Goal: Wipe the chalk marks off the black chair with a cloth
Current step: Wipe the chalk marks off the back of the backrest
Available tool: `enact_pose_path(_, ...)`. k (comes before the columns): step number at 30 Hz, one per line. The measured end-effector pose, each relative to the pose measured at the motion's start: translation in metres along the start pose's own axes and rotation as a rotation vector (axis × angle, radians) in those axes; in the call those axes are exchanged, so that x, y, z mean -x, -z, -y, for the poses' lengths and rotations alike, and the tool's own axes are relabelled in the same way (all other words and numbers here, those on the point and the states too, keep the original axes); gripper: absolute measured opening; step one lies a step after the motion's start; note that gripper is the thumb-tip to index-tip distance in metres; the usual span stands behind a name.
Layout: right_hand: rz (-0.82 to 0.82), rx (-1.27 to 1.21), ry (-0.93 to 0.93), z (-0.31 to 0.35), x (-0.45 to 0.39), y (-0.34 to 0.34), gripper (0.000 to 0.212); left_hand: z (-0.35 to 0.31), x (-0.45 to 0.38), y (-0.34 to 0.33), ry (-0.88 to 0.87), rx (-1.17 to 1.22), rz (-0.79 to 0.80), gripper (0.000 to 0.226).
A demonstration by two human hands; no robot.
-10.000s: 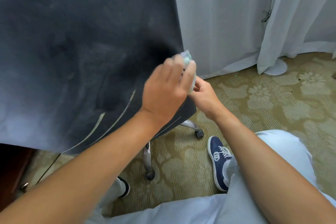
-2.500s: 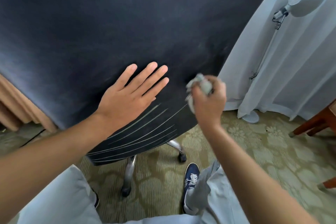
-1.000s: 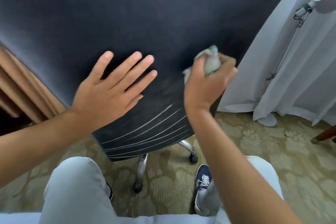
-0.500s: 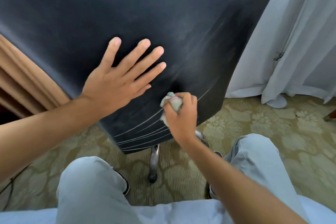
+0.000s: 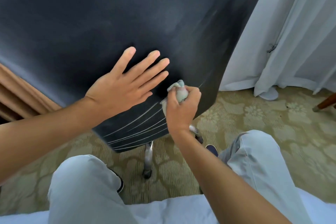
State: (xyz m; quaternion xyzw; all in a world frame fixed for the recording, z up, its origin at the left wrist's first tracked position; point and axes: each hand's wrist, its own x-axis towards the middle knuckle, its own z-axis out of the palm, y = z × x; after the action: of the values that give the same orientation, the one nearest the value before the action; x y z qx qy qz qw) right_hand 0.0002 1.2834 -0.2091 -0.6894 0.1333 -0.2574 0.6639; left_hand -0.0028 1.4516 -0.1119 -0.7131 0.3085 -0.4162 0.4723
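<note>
The left hand point(image 5: 125, 85) lies flat with spread fingers on the black chair point(image 5: 127, 23); the right hand point(image 5: 181, 109) squeezes a bunched cloth point(image 5: 179, 91) against the chalk marks point(image 5: 138, 129). On its wheels the chair may roll away, and the cloth may only smear the chalk.
</note>
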Motion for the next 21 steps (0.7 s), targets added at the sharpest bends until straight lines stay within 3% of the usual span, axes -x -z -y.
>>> enact_pose_path(4,0.202,0.155,0.06,-0.026,-0.005,0.021,0.022,-0.005,-0.006,0.002,-0.043,-0.013,0.001,0.07)
enact_pose_path(9,-0.086,0.176,-0.33,-0.04,-0.087,0.059,0.033,-0.006,-0.007,0.004,-0.058,-0.008,-0.002,0.07)
enact_pose_path(12,-0.111,0.103,-0.251,-0.026,-0.104,0.052,0.026,-0.006,-0.007,0.002,-0.064,-0.022,-0.009,0.067)
enact_pose_path(15,-0.159,0.032,-0.274,-0.016,-0.07,0.024,0.022,-0.004,-0.008,0.002,-0.064,-0.008,-0.018,0.066)
enact_pose_path(21,0.246,0.093,-0.236,-0.049,0.021,0.01,0.022,-0.005,-0.008,0.003,-0.065,-0.027,-0.024,0.065)
